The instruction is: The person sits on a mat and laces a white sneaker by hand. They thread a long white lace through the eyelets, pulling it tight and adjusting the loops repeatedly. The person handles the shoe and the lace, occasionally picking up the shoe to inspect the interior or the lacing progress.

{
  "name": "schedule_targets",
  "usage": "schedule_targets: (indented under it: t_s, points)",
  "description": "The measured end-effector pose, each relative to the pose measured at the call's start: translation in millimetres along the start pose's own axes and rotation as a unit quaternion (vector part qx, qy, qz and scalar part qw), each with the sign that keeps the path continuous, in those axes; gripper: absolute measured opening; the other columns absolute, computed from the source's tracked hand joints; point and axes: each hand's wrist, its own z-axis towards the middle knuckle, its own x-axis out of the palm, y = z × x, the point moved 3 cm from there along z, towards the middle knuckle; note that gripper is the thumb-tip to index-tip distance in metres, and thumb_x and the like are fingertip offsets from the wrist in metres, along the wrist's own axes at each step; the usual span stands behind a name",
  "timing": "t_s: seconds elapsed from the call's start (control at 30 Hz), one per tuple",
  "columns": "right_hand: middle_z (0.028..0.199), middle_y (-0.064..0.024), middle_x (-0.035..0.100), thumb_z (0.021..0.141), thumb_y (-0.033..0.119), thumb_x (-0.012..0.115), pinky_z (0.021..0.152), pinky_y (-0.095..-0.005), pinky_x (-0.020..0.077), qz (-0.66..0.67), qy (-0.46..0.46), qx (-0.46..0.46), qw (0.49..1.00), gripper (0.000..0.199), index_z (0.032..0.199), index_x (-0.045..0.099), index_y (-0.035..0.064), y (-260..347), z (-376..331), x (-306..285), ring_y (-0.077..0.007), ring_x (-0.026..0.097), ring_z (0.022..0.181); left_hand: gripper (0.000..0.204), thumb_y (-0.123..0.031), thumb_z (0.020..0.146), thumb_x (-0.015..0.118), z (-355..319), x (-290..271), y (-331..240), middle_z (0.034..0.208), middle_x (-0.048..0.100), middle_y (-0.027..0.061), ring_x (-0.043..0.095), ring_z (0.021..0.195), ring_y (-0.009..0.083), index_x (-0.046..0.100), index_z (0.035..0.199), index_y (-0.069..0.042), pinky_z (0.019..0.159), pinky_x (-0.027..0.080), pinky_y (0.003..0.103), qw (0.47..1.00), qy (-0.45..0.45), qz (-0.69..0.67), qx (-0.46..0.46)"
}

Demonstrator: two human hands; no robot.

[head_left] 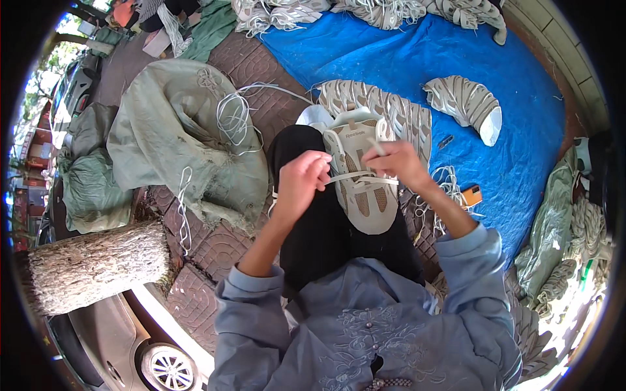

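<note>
A beige and white shoe upper [370, 207] lies over my dark-trousered knees, its toe end pointing toward me. A flat white shoelace [349, 176] crosses its lower eyelets. On the left of the upper, my left hand [305, 176] is closed, pinching the lace's end. My right hand [396, 163] is closed too, above the right eyelet row. A short pale piece sticks up from its fingers, and I cannot tell what it is. Just beyond the upper lies a row of nested shoe uppers [411, 120].
A blue tarp [521, 176] carries another stack of uppers [464, 104], an orange phone [471, 195] and loose laces [447, 186]. On my left are a grey-green sack [176, 130] with a lace bundle [233, 120], a tree trunk [98, 266] and a parked car [107, 339].
</note>
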Motion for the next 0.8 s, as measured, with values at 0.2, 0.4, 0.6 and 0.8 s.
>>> schedule_targets:
  t_s: [0.2,0.4,0.6,0.8]
  points:
    - [0.066,-0.0128,0.056,0.069,0.009,0.062,0.056,-0.0336,0.0458,-0.281,-0.023,-0.171,0.944,0.013,0.074,0.053,0.0012,1,0,37,-0.0241,0.058,0.059,0.010,-0.005,0.078,0.053,-15,25,17,0.073,0.059,0.0143,0.059,0.062,0.0265,0.057,0.086,-0.002,0.054,0.046,0.032,0.945,-0.087,0.269,0.164]
    - [0.062,-0.0102,0.055,0.069,0.006,0.059,0.045,-0.0293,0.0432,-0.150,0.032,-0.023,0.988,0.010,0.074,0.054,-0.0007,9,-2,42,-0.0159,0.055,0.045,0.001,-0.003,0.077,0.053,-29,29,20,0.067,0.057,0.0129,0.058,0.058,0.0252,0.054,0.076,-0.002,0.051,0.044,0.032,0.934,-0.141,0.260,0.200]
    - [0.062,-0.0065,0.056,0.066,0.005,0.060,0.042,-0.0259,0.0410,-0.107,0.027,-0.010,0.994,0.010,0.071,0.056,-0.0025,12,-2,45,-0.0104,0.051,0.042,0.006,0.000,0.072,0.053,-37,36,26,0.065,0.055,0.0111,0.056,0.058,0.0253,0.052,0.077,-0.002,0.049,0.045,0.033,0.893,-0.149,0.351,0.240]
    - [0.057,-0.0050,0.055,0.065,0.005,0.061,0.040,-0.0239,0.0383,-0.078,0.026,0.032,0.996,0.009,0.071,0.060,-0.0015,11,-3,47,-0.0080,0.048,0.041,0.022,0.002,0.065,0.053,-39,41,30,0.061,0.047,0.0060,0.053,0.053,0.0195,0.050,0.086,-0.001,0.046,0.046,0.029,0.821,-0.149,0.446,0.324]
